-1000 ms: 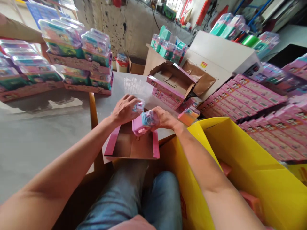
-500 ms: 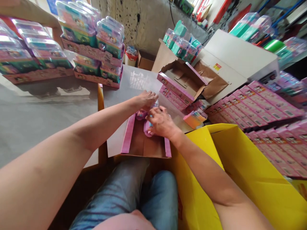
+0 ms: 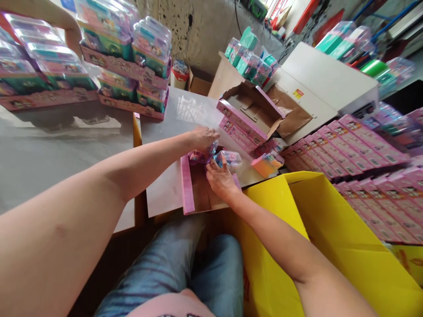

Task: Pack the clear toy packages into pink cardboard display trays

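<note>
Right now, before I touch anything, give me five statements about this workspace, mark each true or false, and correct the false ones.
1. The left hand is at a clear-topped pack at the far end of the open pink tray. True.
2. A yellow box stands to the right of the tray. True.
3. The right hand is inside the yellow box. False: it touches a second pack at the tray.
4. The row of pink cartons is on the left side of the view. False: it is on the right.
5. An orange pack lies to the right of both hands. True.
</note>
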The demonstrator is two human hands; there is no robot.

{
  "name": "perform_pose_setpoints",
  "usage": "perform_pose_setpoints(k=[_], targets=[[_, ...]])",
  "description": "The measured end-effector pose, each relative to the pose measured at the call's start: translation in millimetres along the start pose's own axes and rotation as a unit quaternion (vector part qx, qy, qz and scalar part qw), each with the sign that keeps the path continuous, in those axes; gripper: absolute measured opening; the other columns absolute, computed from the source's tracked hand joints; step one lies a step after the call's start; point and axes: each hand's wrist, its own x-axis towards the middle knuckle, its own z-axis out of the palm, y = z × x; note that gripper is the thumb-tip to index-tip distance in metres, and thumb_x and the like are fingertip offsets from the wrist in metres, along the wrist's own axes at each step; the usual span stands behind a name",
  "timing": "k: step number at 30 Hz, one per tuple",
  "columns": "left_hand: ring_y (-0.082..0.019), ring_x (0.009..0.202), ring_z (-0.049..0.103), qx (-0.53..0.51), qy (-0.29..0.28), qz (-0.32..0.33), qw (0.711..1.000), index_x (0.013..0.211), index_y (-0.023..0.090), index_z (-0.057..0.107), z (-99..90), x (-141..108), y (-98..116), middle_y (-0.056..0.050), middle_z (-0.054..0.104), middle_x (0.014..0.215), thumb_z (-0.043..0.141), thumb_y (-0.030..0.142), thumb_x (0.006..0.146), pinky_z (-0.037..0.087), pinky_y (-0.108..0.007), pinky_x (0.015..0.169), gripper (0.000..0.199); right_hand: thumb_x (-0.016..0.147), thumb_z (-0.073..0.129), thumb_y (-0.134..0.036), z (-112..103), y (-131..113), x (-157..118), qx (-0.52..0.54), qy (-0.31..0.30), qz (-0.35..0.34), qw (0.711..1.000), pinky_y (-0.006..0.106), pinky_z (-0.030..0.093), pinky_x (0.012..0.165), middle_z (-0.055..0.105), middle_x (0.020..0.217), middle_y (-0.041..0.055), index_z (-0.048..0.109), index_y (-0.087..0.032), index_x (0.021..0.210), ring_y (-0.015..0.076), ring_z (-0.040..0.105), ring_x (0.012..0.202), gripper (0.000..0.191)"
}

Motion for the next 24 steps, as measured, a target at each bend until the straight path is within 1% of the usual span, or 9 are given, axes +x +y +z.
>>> perform_pose_setpoints(k=[3, 4, 7, 9, 11, 13, 17, 21, 24], targets=[[-0.038, 0.112, 0.060, -0.008, 0.012, 0.001, 1.000, 0.139, 0.015, 0.047, 4.4, 3.1, -0.1, -0.019, 0.058, 0.129, 0.082, 0.043, 0.063, 0.048, -0.038, 0.082, 0.088, 0.089, 0.061, -0.012, -8.1, 18.2, 1.6, 0.036, -0.010, -0.042, 0.998, 0.059, 0.018, 0.120, 0.060, 0.127, 0.0137, 0.071, -0.015, 0.112, 0.0319, 0.045, 0.130, 0.025], [-0.038, 0.112, 0.060, -0.010, 0.016, 0.002, 1.000, 0.138, 0.016, 0.048, 5.7, 3.5, -0.5, -0.019, 0.058, 0.129, 0.082, 0.045, 0.063, 0.048, -0.038, 0.082, 0.087, 0.086, 0.068, -0.018, -10.6, 28.2, 2.1, 0.058, -0.005, -0.056, 0.997, 0.057, 0.020, 0.119, 0.058, 0.132, 0.0128, 0.069, -0.018, 0.115, 0.0312, 0.045, 0.130, 0.029], [-0.036, 0.110, 0.060, -0.013, 0.022, 0.001, 1.000, 0.137, 0.017, 0.049, 7.0, 2.6, -1.7, -0.018, 0.058, 0.129, 0.081, 0.049, 0.065, 0.047, -0.037, 0.081, 0.084, 0.072, 0.086, -0.039, -13.2, 61.7, 4.2, 0.124, 0.032, -0.030, 0.991, 0.053, 0.026, 0.115, 0.046, 0.146, 0.0131, 0.058, -0.025, 0.136, 0.0333, 0.039, 0.135, 0.071], [-0.036, 0.109, 0.061, -0.012, 0.018, 0.001, 1.000, 0.140, 0.018, 0.048, 5.6, 0.9, -1.9, -0.018, 0.057, 0.130, 0.080, 0.049, 0.066, 0.046, -0.036, 0.081, 0.086, 0.063, 0.090, -0.051, -10.4, 78.2, 5.6, 0.159, 0.044, -0.002, 0.986, 0.049, 0.033, 0.111, 0.039, 0.151, 0.0142, 0.047, -0.025, 0.146, 0.0335, 0.040, 0.134, 0.097], [-0.035, 0.109, 0.061, -0.012, 0.009, 0.005, 1.000, 0.144, 0.020, 0.045, 3.2, -0.7, -1.6, -0.017, 0.056, 0.132, 0.080, 0.048, 0.067, 0.046, -0.035, 0.081, 0.089, 0.058, 0.091, -0.056, -6.5, 85.9, 5.6, 0.181, 0.039, 0.002, 0.983, 0.043, 0.040, 0.104, 0.038, 0.150, 0.0135, 0.045, -0.026, 0.148, 0.0316, 0.046, 0.127, 0.106], [-0.036, 0.110, 0.060, -0.010, -0.001, 0.007, 1.000, 0.147, 0.022, 0.042, 0.9, -1.7, -1.5, -0.018, 0.055, 0.134, 0.079, 0.046, 0.068, 0.045, -0.034, 0.081, 0.090, 0.059, 0.090, -0.059, -4.2, 86.5, 2.9, 0.177, 0.033, 0.002, 0.984, 0.040, 0.042, 0.097, 0.046, 0.143, 0.0125, 0.052, -0.027, 0.143, 0.0304, 0.051, 0.118, 0.098], [-0.035, 0.111, 0.060, -0.007, -0.006, 0.006, 1.000, 0.148, 0.024, 0.043, 0.6, -2.4, -5.8, -0.017, 0.055, 0.133, 0.079, 0.046, 0.068, 0.044, -0.034, 0.081, 0.090, 0.061, 0.085, -0.069, -3.9, 84.3, -12.0, 0.161, 0.034, 0.012, 0.986, 0.038, 0.041, 0.091, 0.057, 0.127, 0.0104, 0.066, -0.027, 0.124, 0.0289, 0.053, 0.108, 0.079], [-0.032, 0.108, 0.061, -0.008, -0.007, 0.011, 1.000, 0.144, 0.027, 0.046, 6.5, -3.5, -17.2, -0.014, 0.057, 0.130, 0.079, 0.048, 0.067, 0.044, -0.033, 0.082, 0.087, 0.063, 0.085, -0.067, -3.7, 92.7, -26.7, 0.175, 0.039, 0.058, 0.982, 0.036, 0.042, 0.091, 0.057, 0.121, 0.0087, 0.067, -0.029, 0.124, 0.0271, 0.053, 0.107, 0.074], [-0.031, 0.104, 0.062, 0.007, 0.006, 0.021, 1.000, 0.143, 0.027, 0.046, 10.6, -6.2, -23.4, -0.014, 0.058, 0.127, 0.077, 0.052, 0.068, 0.044, -0.032, 0.078, 0.084, 0.066, 0.087, -0.061, -6.8, 100.3, -24.1, 0.174, 0.044, 0.118, 0.977, 0.037, 0.044, 0.091, 0.057, 0.119, 0.0090, 0.066, -0.029, 0.126, 0.0277, 0.054, 0.108, 0.071]])
